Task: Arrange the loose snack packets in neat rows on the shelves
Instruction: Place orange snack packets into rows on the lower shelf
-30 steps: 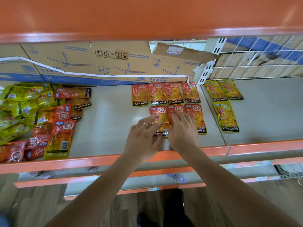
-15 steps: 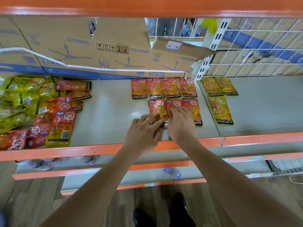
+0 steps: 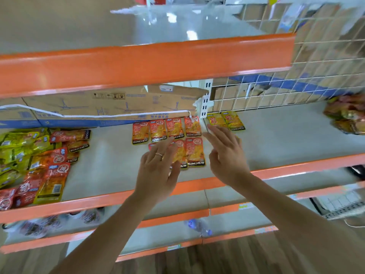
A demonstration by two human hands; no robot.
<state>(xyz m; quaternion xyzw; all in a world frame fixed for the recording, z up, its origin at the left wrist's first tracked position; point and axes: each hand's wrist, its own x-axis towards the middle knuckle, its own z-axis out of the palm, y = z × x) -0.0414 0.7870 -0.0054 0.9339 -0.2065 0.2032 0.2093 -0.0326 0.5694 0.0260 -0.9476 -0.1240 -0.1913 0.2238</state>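
Note:
Orange KONCHEW packets lie flat in two rows on the grey shelf (image 3: 110, 155): a back row (image 3: 166, 128) and a front row (image 3: 194, 152) partly hidden by my fingers. My left hand (image 3: 158, 169) hovers with straight spread fingers over the left end of the front row and holds nothing. My right hand (image 3: 227, 155) is lifted, fingers open, just right of the front row. Two yellow packets (image 3: 226, 120) lie behind my right hand. A loose pile of yellow and red packets (image 3: 35, 161) covers the shelf's left end.
Flat cardboard boxes (image 3: 110, 107) line the back of the shelf. A wire grid (image 3: 286, 91) backs the right bay, with another heap of packets (image 3: 347, 115) at far right. An orange upper shelf edge (image 3: 146, 62) hangs overhead. A bottle (image 3: 199, 227) lies on a lower shelf.
Both hands have lifted off the front-row packets and opened; my right hand has swung to the right. The camera has tilted upward, showing the upper shelf.

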